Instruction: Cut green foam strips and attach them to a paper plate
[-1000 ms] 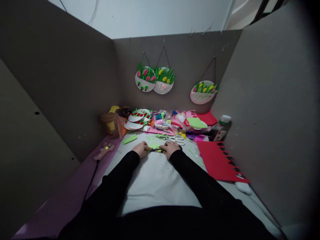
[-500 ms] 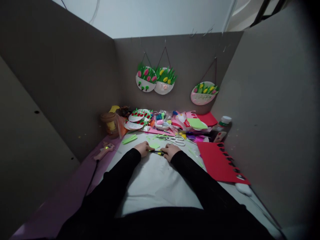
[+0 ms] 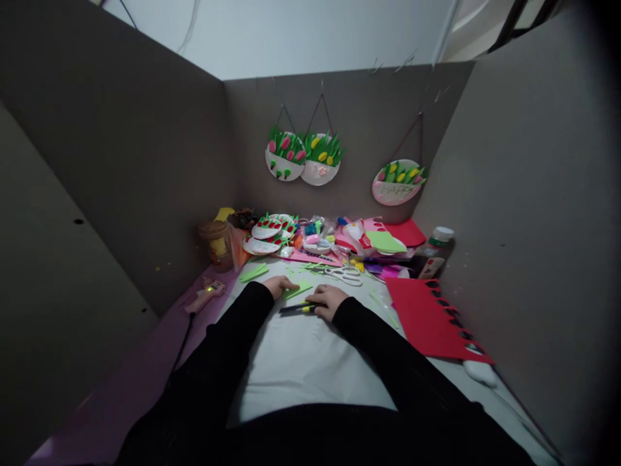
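My left hand (image 3: 280, 285) rests on a light green sheet piece (image 3: 301, 288), its thumb and fingers closed at the left edge. In my right hand (image 3: 330, 300) is a slim black tool with yellow parts (image 3: 297, 310); its dark end points left, and I cannot make out its exact kind. That tool lies low over the white table cover (image 3: 301, 362), just in front of the green piece. Beyond my right hand lie white-handled scissors (image 3: 350, 276), apart from it. Green cut pieces (image 3: 253, 272) lie beyond my left hand.
At left, a pink glue gun (image 3: 206, 296) has a lit light and a cord. Red sheets with cut-out holes (image 3: 417, 317) lie at right, near a white mouse-like object (image 3: 479, 373). Craft supplies and decorated plates (image 3: 262, 246) crowd the back. Grey panels (image 3: 184, 162) enclose the table.
The black-and-yellow tool has come nearer to me, off the green piece, its left end free. My left hand has let go of the tool and now holds the green piece.
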The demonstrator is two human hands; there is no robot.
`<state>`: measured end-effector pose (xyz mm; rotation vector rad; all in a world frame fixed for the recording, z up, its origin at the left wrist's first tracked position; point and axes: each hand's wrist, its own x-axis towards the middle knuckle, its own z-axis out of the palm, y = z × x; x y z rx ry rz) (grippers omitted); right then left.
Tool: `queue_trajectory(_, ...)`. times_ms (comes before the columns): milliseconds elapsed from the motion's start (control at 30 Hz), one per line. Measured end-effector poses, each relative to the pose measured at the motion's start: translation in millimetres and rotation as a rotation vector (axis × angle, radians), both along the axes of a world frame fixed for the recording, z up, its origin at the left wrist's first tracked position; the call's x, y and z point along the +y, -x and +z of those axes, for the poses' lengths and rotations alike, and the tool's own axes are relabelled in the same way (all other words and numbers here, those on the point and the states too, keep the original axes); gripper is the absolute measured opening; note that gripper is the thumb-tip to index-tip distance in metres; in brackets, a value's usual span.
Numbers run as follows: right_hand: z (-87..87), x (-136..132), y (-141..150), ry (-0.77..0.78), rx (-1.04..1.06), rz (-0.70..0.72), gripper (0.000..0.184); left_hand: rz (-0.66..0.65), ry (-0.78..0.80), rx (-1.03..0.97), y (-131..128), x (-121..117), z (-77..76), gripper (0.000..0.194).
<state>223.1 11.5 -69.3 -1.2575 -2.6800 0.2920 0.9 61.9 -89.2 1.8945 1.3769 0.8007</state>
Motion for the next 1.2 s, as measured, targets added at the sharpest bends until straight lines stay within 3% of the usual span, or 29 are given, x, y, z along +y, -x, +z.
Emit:
queue_trajectory(133, -3.9, 17.4, -17.1, -0.131, 0.044, -0.491, 0.044, -0.184, -0.15, 0.308, 3.2, -7.2, 4.9, 0.03)
queue_trajectory(200, -5.5, 22.4, -20.7, -0.117, -0.037, -0.59, 0.042, -0.157, -0.207, 0.49, -3.1, -12.2, 6.3, 0.034)
queue_trajectory(367, -10.5, 21.6, -13.7, -0.062, -0.121, -0.614, 0.033, 0.039, -0.239, 0.706, -20.8, -19.7, 4.0, 0.027)
queue_trajectory(500, -14.7, 16.1, -4.0, -0.139, -0.015, -0.563, 0.037, 0.038, -0.234, 0.699, -21.6, -20.0, 2.6, 0.027)
queue_trajectory(767, -15.8, 9.1, 2.8, -0.122, 0.125, -0.441, 0.034, 0.047, -0.18, 0.66, -19.5, -23.9, 3.2, 0.018)
queue_trajectory(900, -22.8, 14.8, 8.0, -0.098, 0.502, -0.418, 0.034, 0.049, -0.232, 0.482, -25.8, -25.6, 6.9, 0.022)
queue_trajectory(1000, -28.7, 19.2, 15.4, 0.18, 0.919, -0.422, 0.032, -0.027, -0.298, 0.317, -35.3, -31.2, 8.7, 0.025)
queue_trajectory(1067, -30.2, 20.1, 18.7, 0.391, 1.078, -0.373, 0.029, -0.091, -0.302, 0.288, -40.9, -35.6, 8.2, 0.024)
queue_trajectory(1200, -29.3, 19.9, 17.1, 0.482, 1.277, -0.419, 0.03, -0.073, -0.288, 0.27, -41.5, -38.6, 7.4, 0.023)
